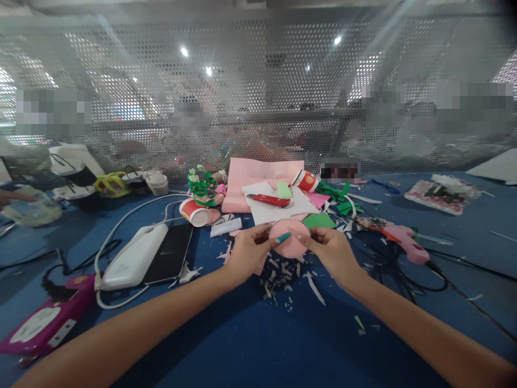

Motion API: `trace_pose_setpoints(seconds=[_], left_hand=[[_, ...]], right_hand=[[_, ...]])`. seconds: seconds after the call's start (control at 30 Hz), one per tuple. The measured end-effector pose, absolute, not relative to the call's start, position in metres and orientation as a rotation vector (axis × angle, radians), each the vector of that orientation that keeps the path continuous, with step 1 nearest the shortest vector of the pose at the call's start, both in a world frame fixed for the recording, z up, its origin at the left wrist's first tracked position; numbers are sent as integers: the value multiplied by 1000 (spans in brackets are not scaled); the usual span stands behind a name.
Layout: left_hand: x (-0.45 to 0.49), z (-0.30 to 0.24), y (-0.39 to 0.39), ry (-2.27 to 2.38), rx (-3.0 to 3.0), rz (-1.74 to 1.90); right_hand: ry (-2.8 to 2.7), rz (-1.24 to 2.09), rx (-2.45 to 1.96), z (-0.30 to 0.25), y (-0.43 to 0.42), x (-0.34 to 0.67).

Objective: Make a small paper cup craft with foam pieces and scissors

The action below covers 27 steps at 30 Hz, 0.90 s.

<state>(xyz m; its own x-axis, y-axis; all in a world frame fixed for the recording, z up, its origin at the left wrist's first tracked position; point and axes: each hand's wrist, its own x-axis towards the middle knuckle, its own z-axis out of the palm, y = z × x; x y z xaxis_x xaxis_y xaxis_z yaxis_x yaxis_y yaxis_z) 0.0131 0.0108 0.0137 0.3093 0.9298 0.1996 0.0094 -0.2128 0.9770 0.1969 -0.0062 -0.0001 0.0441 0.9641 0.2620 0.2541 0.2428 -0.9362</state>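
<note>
Between my two hands is a round pink paper disc (289, 247), held up over the blue table. My left hand (251, 252) pinches its left edge, the thumb lying across the front. At the opposite edge, my right hand (329, 252) grips with thumb and fingers. Just behind the disc lie a white sheet (258, 215) and a red utility knife (269, 200). A green paper piece (320, 221) is close behind my right fingers. Thin paper scraps (278, 280) are scattered below the disc.
A pink glue gun (407, 245) with black cables lies right. Left are a white power bank (135, 256), a black phone (169, 254) and a magenta power strip (52, 312). Paper cups (195, 213) and a pink sheet (262, 172) lie behind. Another person's hand (16, 196) shows far left.
</note>
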Motion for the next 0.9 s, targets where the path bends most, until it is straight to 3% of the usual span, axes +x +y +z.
trace_pose_setpoints(seconds=[0.9], left_hand=[[10, 9, 13, 1075, 1768, 989]], right_hand=[[-1526, 745, -1246, 1, -8, 196]])
